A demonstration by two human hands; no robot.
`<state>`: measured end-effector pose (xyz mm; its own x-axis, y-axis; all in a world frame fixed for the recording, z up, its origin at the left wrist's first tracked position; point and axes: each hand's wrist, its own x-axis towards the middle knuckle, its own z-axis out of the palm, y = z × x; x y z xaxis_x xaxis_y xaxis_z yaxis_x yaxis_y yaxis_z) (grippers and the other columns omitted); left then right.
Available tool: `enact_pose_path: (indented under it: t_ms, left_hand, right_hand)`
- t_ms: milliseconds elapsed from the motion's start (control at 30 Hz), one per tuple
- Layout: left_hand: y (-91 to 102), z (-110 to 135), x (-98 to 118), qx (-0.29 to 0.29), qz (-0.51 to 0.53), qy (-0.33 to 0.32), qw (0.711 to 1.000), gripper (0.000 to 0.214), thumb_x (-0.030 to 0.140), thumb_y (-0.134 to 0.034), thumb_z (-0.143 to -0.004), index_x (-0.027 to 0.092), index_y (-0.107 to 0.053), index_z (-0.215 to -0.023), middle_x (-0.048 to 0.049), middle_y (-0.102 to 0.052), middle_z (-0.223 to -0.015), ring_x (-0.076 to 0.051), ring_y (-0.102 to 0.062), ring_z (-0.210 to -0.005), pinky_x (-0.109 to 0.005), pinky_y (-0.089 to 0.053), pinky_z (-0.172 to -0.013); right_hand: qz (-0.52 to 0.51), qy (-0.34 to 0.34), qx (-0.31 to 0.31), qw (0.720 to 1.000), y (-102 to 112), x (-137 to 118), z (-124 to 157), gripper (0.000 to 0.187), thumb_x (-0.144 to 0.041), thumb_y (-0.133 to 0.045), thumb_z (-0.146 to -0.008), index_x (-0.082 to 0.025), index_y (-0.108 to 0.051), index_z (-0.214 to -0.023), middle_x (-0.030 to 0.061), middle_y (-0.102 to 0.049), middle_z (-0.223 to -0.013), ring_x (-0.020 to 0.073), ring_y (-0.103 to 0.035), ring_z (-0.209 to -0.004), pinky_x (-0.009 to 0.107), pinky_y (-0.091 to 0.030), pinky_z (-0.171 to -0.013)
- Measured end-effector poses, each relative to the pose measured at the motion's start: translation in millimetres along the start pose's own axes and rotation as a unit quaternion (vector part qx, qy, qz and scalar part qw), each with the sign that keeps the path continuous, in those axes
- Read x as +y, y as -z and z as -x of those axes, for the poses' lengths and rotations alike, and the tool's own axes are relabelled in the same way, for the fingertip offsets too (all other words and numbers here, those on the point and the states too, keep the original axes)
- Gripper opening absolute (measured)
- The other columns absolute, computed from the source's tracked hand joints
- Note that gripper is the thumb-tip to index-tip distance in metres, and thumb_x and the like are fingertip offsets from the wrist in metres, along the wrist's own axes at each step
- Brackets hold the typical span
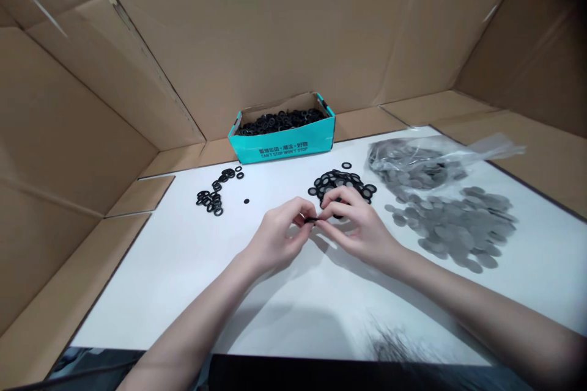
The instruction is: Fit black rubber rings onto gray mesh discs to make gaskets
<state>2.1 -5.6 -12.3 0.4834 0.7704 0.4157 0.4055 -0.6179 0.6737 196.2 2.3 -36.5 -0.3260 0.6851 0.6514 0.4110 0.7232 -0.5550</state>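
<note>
Both hands meet over the white table, pinching one small black ring [310, 220] seen almost edge-on. My left hand [280, 233] has thumb and forefinger closed on its left side. The fingertips of my right hand [360, 226] press at its right side. Whether a grey disc sits in this ring I cannot make out. Just behind my right hand lies a heap of black rings with grey centres [337, 180], partly hidden by the fingers. To the right, thin grey round discs [458, 229] are spread in a loose pile. Plain black rings [217, 186] lie in a cluster at the left.
A teal cardboard box [287, 145] full of black rings stands at the back. Behind the loose discs lies a clear plastic bag [413, 159] holding more grey discs. One small black dot-like piece [246, 201] lies left of my hands. Cardboard walls [284, 30] enclose the table [174, 281].
</note>
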Motion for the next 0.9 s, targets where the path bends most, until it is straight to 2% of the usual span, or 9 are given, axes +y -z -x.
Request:
enact_pose_path:
  t_ms: [233,433,733,900]
  left_hand:
    - [0.9,0.2,-0.3,0.014,0.01,0.011,1.0,0.014,0.009,-0.054,-0.085,0.019,-0.055,-0.095,-0.0011,-0.065,-0.09,-0.009,-0.063,-0.071,-0.021,-0.051,-0.068]
    - [-3.3,1.2,-0.5,0.007,0.016,0.019,1.0,0.01,0.012,-0.057,-0.086,0.019,-0.055,-0.092,0.0,-0.064,-0.085,-0.009,-0.059,-0.07,-0.021,-0.049,-0.067]
    - [0.6,-1.6,6.3,-0.056,0.041,0.041,0.997,0.016,0.005,-0.05,-0.084,0.02,-0.05,-0.089,0.0017,-0.058,-0.084,-0.009,-0.055,-0.074,-0.02,-0.048,-0.07]
    - [-0.6,-0.5,1.9,-0.058,0.066,0.051,0.995,0.018,0.004,-0.051,-0.083,0.019,-0.052,-0.092,0.0007,-0.059,-0.086,-0.009,-0.057,-0.075,-0.021,-0.05,-0.07]
  right_hand:
    - [-0.01,-0.006,0.0,1.0,2.4,1.7,-2.0,0.009,-0.021,-0.06,-0.09,-0.022,-0.066,-0.084,0.007,-0.062,-0.095,0.0232,-0.06,-0.093,0.045,-0.047,-0.085]
    - [-0.004,0.009,-0.011,1.0,1.2,2.6,-0.2,0.011,-0.017,-0.062,-0.088,-0.02,-0.062,-0.078,0.0072,-0.063,-0.096,0.0226,-0.059,-0.092,0.042,-0.047,-0.083]
    - [-0.021,0.014,-0.016,1.0,-0.1,-2.0,1.3,0.013,-0.009,-0.058,-0.086,-0.019,-0.055,-0.078,0.007,-0.059,-0.097,0.0209,-0.057,-0.092,0.039,-0.047,-0.08]
    - [-0.009,0.014,-0.024,1.0,-1.3,-1.1,1.8,0.013,-0.013,-0.059,-0.088,-0.019,-0.055,-0.077,0.0069,-0.059,-0.095,0.0217,-0.056,-0.09,0.04,-0.046,-0.079]
